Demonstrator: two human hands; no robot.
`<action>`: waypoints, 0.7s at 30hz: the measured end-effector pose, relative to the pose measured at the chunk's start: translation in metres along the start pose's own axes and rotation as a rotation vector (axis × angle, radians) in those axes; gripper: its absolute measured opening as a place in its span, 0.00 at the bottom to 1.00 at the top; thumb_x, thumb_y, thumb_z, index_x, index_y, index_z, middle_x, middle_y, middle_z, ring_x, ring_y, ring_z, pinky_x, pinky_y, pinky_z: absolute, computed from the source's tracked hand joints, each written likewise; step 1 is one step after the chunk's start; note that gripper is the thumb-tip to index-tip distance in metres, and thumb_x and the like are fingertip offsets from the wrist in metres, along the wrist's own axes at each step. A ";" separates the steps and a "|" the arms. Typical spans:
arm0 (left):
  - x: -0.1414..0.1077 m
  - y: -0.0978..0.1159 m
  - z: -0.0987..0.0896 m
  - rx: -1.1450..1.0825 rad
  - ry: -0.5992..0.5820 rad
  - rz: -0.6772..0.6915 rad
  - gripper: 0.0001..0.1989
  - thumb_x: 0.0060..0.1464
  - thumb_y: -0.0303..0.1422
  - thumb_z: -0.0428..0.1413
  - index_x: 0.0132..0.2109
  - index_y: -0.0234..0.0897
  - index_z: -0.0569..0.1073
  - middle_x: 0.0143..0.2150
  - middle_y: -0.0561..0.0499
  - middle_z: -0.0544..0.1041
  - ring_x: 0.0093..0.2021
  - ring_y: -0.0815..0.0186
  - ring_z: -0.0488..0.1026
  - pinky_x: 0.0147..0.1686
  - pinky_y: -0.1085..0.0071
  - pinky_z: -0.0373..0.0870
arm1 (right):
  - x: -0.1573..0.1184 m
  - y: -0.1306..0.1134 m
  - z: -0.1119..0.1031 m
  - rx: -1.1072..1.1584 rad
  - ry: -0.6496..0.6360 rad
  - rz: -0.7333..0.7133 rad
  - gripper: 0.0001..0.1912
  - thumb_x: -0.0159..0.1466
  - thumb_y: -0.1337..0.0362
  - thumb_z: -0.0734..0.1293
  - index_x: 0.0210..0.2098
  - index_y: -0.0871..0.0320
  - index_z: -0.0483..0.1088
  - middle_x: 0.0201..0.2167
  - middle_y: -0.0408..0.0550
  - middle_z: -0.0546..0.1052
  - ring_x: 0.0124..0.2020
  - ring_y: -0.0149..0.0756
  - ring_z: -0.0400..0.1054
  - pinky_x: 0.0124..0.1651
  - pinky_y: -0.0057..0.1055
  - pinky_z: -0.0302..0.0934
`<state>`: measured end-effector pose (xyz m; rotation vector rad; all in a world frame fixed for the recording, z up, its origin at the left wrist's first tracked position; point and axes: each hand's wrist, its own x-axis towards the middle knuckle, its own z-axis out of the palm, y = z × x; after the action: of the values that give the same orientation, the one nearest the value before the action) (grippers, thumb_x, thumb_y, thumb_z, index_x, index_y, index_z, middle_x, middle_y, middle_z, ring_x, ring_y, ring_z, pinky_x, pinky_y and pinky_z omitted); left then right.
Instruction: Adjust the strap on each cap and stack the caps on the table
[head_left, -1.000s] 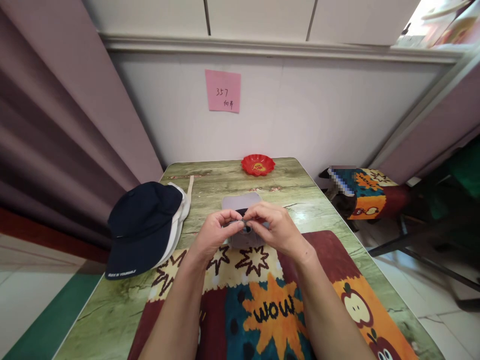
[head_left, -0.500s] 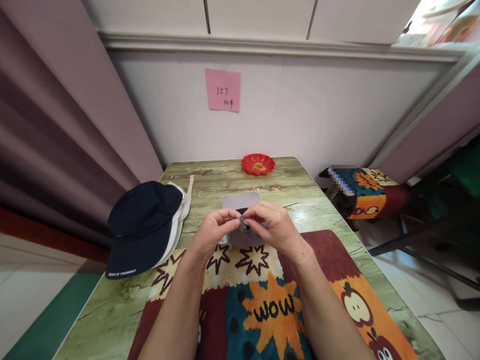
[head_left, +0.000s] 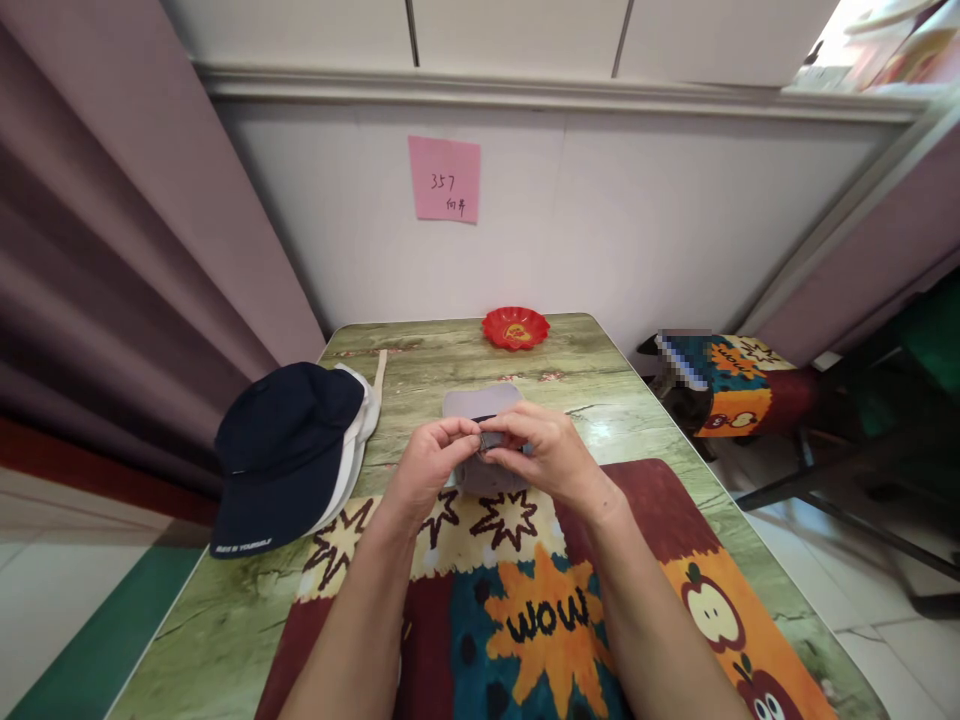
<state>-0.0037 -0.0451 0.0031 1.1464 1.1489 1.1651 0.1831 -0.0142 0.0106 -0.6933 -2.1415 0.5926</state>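
Observation:
A greyish-purple cap (head_left: 474,402) lies at the middle of the table, partly hidden behind my hands. Over it, my left hand (head_left: 431,458) pinches one side of a small metal buckle (head_left: 484,441) at the cap's strap, thumb against forefinger. From the other side my right hand (head_left: 551,452) holds the strap close to the buckle, its fingers bent round it. The fingertips of both hands almost meet. Much of the strap is covered by my fingers.
Stacked caps, navy (head_left: 289,450) over white, lie at the left table edge with a pale strap behind them. A red scalloped dish (head_left: 515,328) stands near the wall. A patterned mat (head_left: 525,570) lies under my forearms. A mat-covered stool is at right.
My right fingers have shifted slightly at the buckle, and the strap beside it shows flatter between them. The caps and the dish have stayed where they were.

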 end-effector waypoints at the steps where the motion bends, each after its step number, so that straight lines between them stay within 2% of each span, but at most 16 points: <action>1: 0.000 0.001 0.001 0.006 0.003 -0.002 0.07 0.47 0.35 0.63 0.31 0.35 0.77 0.27 0.54 0.75 0.29 0.69 0.68 0.33 0.73 0.61 | 0.000 0.000 0.001 -0.014 0.003 0.002 0.11 0.63 0.66 0.71 0.46 0.53 0.75 0.36 0.45 0.75 0.31 0.30 0.70 0.36 0.28 0.66; 6: -0.001 0.003 0.001 0.028 0.016 0.015 0.08 0.47 0.36 0.63 0.32 0.36 0.77 0.27 0.54 0.75 0.29 0.68 0.68 0.33 0.73 0.62 | 0.001 0.000 0.001 0.012 0.017 0.032 0.10 0.64 0.68 0.70 0.45 0.53 0.75 0.34 0.45 0.74 0.31 0.31 0.69 0.37 0.28 0.65; 9: -0.001 0.004 0.002 0.041 0.042 0.060 0.09 0.48 0.36 0.62 0.36 0.36 0.77 0.33 0.52 0.78 0.35 0.65 0.72 0.38 0.71 0.65 | 0.000 0.000 0.001 0.062 0.020 0.069 0.10 0.64 0.68 0.69 0.46 0.54 0.75 0.37 0.46 0.75 0.33 0.32 0.70 0.38 0.29 0.67; 12: -0.002 0.006 0.000 0.061 0.158 0.142 0.11 0.50 0.37 0.62 0.41 0.38 0.77 0.40 0.50 0.78 0.41 0.63 0.73 0.43 0.70 0.66 | 0.001 0.001 0.000 0.075 0.046 0.093 0.10 0.64 0.67 0.69 0.45 0.54 0.74 0.39 0.48 0.75 0.34 0.33 0.71 0.38 0.30 0.69; 15: -0.002 0.007 -0.001 0.152 0.250 0.216 0.08 0.51 0.38 0.61 0.33 0.37 0.75 0.37 0.50 0.76 0.40 0.63 0.71 0.43 0.70 0.65 | 0.001 0.001 0.001 0.064 0.067 0.111 0.09 0.64 0.67 0.69 0.44 0.54 0.74 0.39 0.48 0.76 0.34 0.34 0.71 0.39 0.31 0.69; 18: -0.002 0.006 0.001 0.231 0.202 0.204 0.11 0.51 0.38 0.61 0.28 0.36 0.74 0.37 0.49 0.75 0.41 0.62 0.71 0.44 0.69 0.65 | 0.002 0.001 0.002 0.050 0.076 0.099 0.09 0.64 0.67 0.69 0.44 0.55 0.75 0.39 0.48 0.76 0.35 0.34 0.71 0.38 0.31 0.69; 21: -0.001 0.005 0.006 0.195 0.151 0.132 0.11 0.49 0.39 0.62 0.27 0.36 0.74 0.40 0.47 0.77 0.43 0.60 0.71 0.45 0.68 0.64 | 0.002 0.002 0.003 0.047 0.070 0.074 0.11 0.64 0.69 0.68 0.46 0.54 0.74 0.38 0.48 0.76 0.35 0.34 0.71 0.38 0.31 0.68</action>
<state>0.0016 -0.0466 0.0089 1.3171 1.3420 1.2796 0.1804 -0.0120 0.0086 -0.7590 -2.0379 0.6463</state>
